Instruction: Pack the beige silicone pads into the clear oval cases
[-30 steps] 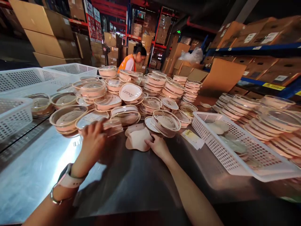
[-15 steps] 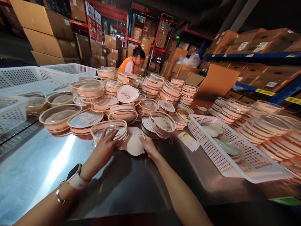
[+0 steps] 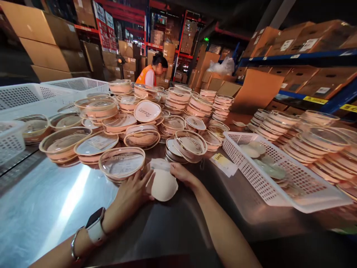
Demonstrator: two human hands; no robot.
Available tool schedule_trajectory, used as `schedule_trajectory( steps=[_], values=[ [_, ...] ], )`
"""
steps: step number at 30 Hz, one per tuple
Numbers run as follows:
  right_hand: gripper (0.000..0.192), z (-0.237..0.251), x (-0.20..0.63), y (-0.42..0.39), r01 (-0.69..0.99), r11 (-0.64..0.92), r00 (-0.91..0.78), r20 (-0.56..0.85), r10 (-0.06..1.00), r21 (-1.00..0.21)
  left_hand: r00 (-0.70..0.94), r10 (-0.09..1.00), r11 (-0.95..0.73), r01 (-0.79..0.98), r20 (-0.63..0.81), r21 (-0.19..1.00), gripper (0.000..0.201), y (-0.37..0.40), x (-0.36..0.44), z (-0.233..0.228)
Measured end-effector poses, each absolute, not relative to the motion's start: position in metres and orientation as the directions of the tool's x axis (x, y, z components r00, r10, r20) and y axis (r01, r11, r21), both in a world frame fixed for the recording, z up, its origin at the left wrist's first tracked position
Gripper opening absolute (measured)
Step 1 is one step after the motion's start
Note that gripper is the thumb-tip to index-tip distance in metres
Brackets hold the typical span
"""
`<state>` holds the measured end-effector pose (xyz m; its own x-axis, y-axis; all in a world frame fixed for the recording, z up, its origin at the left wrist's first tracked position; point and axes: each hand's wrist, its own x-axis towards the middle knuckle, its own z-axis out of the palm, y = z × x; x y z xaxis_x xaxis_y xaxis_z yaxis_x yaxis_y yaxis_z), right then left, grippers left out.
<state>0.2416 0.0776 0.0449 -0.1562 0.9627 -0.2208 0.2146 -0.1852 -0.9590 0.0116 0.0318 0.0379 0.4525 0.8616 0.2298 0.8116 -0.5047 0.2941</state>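
A beige moulded bra cup (image 3: 163,185) lies low over the metal table, with a pale, film-like strip (image 3: 160,164) along its far edge. My left hand (image 3: 135,190) holds the cup's left side, thumb near the close edge and fingers over the rim. On the other side, my right hand (image 3: 184,173) pinches the upper right edge by the strip; its fingertips are partly hidden. Just beyond my left hand stands a clear-lidded oval box (image 3: 122,162) with a printed card inside. A tilted clear-lidded box (image 3: 191,145) rests on another one past my right hand.
Stacks of pink clear-lidded boxes (image 3: 146,111) fill the table's far side. At right, a white perforated basket (image 3: 259,190) holds several pale cups, near a card with a yellow label (image 3: 221,160). More white baskets (image 3: 19,95) stand left. A person in an orange vest (image 3: 145,75) bends beyond the stacks.
The bra cup has come nearer to me, and the second cup-like part beside it no longer shows. My left hand has left the oval box's rim and moved onto the cup.
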Motion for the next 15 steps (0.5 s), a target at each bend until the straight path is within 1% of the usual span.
schedule_trajectory(
  steps=[1, 2, 5, 7, 8, 9, 12, 14, 15],
  values=[
    [0.004, 0.047, 0.244, 0.076, 0.203, -0.178, -0.189, -0.217, 0.958, -0.963, 0.468, 0.847, -0.529, 0.786, 0.251, 0.319, 0.074, 0.034, 0.012, 0.036],
    [0.009, 0.048, 0.244, 0.075, 0.188, -0.167, -0.211, -0.206, 0.956, -0.968, 0.479, 0.834, -0.551, 0.753, 0.274, 0.360, 0.073, 0.036, 0.013, 0.034],
    [0.031, 0.052, 0.239, 0.069, 0.104, -0.117, -0.225, -0.138, 0.964, -0.988, 0.478, 0.812, -0.581, 0.607, 0.336, 0.542, 0.066, 0.043, 0.014, 0.027],
    [0.045, 0.054, 0.232, 0.065, 0.033, -0.083, -0.206, -0.088, 0.975, -0.996, 0.458, 0.813, -0.574, 0.527, 0.360, 0.627, 0.060, 0.049, 0.015, 0.024],
    [0.048, 0.053, 0.228, 0.063, 0.009, -0.059, -0.180, -0.059, 0.982, -0.998, 0.439, 0.818, -0.566, 0.494, 0.372, 0.660, 0.056, 0.051, 0.015, 0.023],
    [0.048, 0.053, 0.224, 0.062, -0.002, -0.027, -0.141, -0.027, 0.990, -1.000, 0.413, 0.824, -0.556, 0.466, 0.387, 0.688, 0.053, 0.052, 0.015, 0.023],
    [0.038, 0.049, 0.215, 0.057, 0.033, 0.104, -0.014, 0.104, 0.994, -0.994, 0.309, 0.846, -0.530, 0.400, 0.434, 0.748, 0.046, 0.052, 0.017, 0.025],
    [0.032, 0.045, 0.209, 0.051, 0.048, 0.179, 0.048, 0.181, 0.982, -0.983, 0.243, 0.872, -0.487, 0.342, 0.426, 0.804, 0.053, 0.051, 0.019, 0.026],
    [0.030, 0.044, 0.206, 0.047, 0.050, 0.204, 0.079, 0.208, 0.975, -0.978, 0.220, 0.891, -0.449, 0.299, 0.397, 0.842, 0.059, 0.051, 0.020, 0.025]
  ],
)
